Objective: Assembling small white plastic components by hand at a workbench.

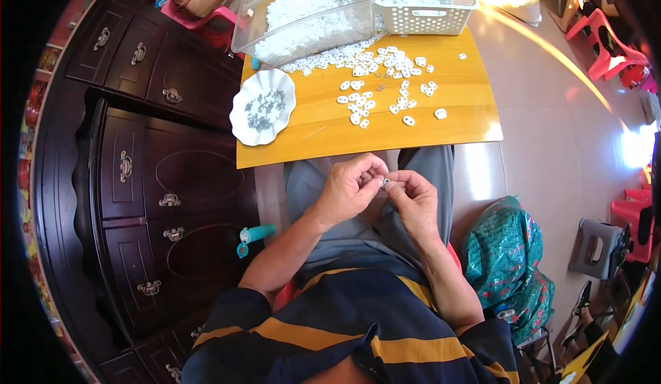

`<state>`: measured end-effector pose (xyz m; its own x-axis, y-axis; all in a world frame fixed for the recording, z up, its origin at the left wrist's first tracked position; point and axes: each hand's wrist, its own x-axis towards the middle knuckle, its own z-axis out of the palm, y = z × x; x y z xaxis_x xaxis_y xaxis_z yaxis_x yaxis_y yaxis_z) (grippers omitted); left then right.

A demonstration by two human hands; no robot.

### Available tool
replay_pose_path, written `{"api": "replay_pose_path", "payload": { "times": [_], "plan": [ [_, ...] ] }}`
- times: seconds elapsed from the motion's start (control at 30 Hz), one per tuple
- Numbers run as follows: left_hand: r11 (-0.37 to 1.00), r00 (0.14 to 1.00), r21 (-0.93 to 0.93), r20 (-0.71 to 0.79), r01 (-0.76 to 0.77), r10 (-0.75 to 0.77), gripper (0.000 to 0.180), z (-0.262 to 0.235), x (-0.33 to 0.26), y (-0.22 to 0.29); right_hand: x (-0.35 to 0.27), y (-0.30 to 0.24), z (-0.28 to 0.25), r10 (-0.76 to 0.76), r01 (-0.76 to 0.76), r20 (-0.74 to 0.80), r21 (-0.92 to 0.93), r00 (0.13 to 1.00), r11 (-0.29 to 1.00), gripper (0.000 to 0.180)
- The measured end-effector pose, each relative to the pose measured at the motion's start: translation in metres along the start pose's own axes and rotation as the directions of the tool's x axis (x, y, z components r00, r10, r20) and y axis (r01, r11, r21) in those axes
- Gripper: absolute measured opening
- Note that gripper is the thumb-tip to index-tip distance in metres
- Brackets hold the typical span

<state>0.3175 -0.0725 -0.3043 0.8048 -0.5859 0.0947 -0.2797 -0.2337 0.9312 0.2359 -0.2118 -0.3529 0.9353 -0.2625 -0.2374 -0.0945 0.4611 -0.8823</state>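
Observation:
Above my lap, just off the near edge of the wooden table (323, 126), my two hands meet at the fingertips. My left hand (352, 184) pinches a small white piece with a dark spot (384, 183), mostly hidden by the fingers. From the other side my right hand (414, 201) closes thumb and finger on the same piece. Several similar small white plastic pieces (358, 101) with dark holes lie scattered on the table ahead. At the table's left stands a white scalloped dish (241, 112) with small grey parts (265, 110) in it.
A clear bin (303, 48) and a white basket (430, 22), full of white pieces, stand at the table's far side. Another person's arm (206, 2) is at far left. Dark drawers (186, 170) line the left; a green bag (502, 260) sits right.

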Motion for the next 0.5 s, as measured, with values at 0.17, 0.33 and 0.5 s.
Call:
{"api": "replay_pose_path", "payload": {
  "times": [0.17, 0.33, 0.5],
  "plan": [
    [0.999, 0.999, 0.032, 0.011, 0.032, -0.032, 0.016, -0.002, 0.001, 0.0, 0.001, -0.002, 0.0, -0.027, 0.027, 0.009, -0.032, 1.0, 0.999, 0.008],
    [0.998, 0.997, -0.044, 0.056, 0.049, -0.046, 0.025, -0.015, 0.01, -0.005, 0.002, -0.012, -0.002, 0.017, -0.018, 0.025, 0.052, 1.0, 0.998, 0.009],
    [0.942, 0.993, 0.333, -0.091, -0.037, 0.071, 0.022, -0.035, 0.054, -0.01, 0.004, -0.02, -0.012, 0.089, -0.079, -0.041, 0.194, 0.995, 0.978, 0.01]
  ]
}}
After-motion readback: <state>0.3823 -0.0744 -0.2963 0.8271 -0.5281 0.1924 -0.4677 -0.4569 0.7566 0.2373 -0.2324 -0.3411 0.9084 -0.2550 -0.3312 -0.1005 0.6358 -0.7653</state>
